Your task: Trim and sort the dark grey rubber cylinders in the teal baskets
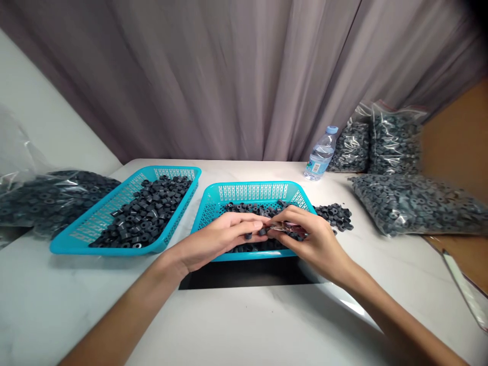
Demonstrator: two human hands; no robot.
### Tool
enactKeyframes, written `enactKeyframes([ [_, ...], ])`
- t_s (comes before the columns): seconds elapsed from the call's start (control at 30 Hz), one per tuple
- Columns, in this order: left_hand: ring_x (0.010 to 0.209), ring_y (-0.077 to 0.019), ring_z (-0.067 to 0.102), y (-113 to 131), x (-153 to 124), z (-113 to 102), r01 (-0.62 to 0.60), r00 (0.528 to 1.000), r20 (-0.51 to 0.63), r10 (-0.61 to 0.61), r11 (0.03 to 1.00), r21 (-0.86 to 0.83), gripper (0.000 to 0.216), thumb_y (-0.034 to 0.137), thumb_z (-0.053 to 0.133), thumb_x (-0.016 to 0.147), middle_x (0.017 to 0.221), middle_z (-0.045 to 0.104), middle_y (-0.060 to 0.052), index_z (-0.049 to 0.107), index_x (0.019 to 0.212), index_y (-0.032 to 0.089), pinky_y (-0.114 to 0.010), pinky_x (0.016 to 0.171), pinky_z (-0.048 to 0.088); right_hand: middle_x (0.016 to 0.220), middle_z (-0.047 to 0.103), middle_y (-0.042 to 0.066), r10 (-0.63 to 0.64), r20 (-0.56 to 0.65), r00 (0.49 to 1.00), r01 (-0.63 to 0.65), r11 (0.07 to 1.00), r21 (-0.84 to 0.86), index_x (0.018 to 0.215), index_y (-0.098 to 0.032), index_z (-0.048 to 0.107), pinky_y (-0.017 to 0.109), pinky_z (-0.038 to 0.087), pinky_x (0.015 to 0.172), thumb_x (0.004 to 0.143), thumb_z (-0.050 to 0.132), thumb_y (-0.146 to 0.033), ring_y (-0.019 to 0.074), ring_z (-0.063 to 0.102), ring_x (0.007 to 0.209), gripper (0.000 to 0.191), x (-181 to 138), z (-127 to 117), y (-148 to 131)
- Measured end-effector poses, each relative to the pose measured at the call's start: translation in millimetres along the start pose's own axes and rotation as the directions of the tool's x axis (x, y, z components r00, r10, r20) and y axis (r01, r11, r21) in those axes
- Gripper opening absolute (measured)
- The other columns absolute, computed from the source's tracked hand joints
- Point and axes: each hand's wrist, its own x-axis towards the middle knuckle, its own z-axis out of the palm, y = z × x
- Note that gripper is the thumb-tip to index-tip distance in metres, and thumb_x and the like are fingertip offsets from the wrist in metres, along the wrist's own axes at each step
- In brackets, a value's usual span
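My left hand point(224, 231) is over the front of the middle blue basket point(249, 185), its fingers closed on a small dark ring-shaped part point(262, 231). A second dark piece point(248, 236) shows just below those fingers. From the right, my right hand point(314, 231) pinches a small shiny metal tool point(281, 226) with a pinkish part; its exact kind is not clear. The tool's tip meets the part at my left fingertips. Beneath both hands, many loose dark parts point(259, 208) lie in the basket.
Another blue basket point(194, 185), full of dark parts, stands at left beside a clear bag of parts point(72, 195). Loose parts point(335, 216) lie right of the middle basket. A water bottle point(320, 155) and filled bags point(396, 142) stand behind; one bag point(415, 203) lies flat.
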Motion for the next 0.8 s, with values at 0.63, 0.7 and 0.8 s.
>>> enactKeyframes([
  [0.63,0.116,-0.0227,0.068,-19.7,7.2,14.0,-0.242,0.936,-0.166,0.31,0.91,0.337,0.03,0.028,0.067,0.092,0.127,0.072,-0.004,0.072,0.121,0.024,-0.035,0.105,0.052,0.096,0.067,0.001,-0.085,-0.028,0.996,0.086,0.996,0.035,0.096,-0.024,0.064,0.028,0.047,0.073,0.092,0.058,-0.014,0.0155,0.062,0.083,0.013,-6.3,0.3,4.1],
  [0.7,0.115,-0.0227,0.068,-19.8,6.5,14.3,-0.238,0.933,-0.17,0.318,0.898,0.371,0.029,0.028,0.066,0.092,0.127,0.072,-0.004,0.072,0.121,0.024,-0.035,0.104,0.053,0.093,0.067,0.001,-0.078,-0.023,0.997,0.08,0.994,0.071,0.096,-0.024,0.064,0.028,0.046,0.07,0.094,0.059,-0.018,0.0152,0.061,0.08,0.008,-6.2,-0.5,4.7],
  [0.8,0.113,-0.0229,0.069,-19.8,6.3,14.4,-0.231,0.931,-0.173,0.321,0.886,0.401,0.027,0.029,0.065,0.093,0.124,0.073,-0.004,0.074,0.118,0.024,-0.036,0.103,0.053,0.089,0.066,0.001,-0.062,-0.02,0.998,0.064,0.993,0.099,0.095,-0.023,0.065,0.028,0.045,0.067,0.096,0.059,-0.023,0.015,0.06,0.076,0.006,-5.6,-1.4,5.2],
])
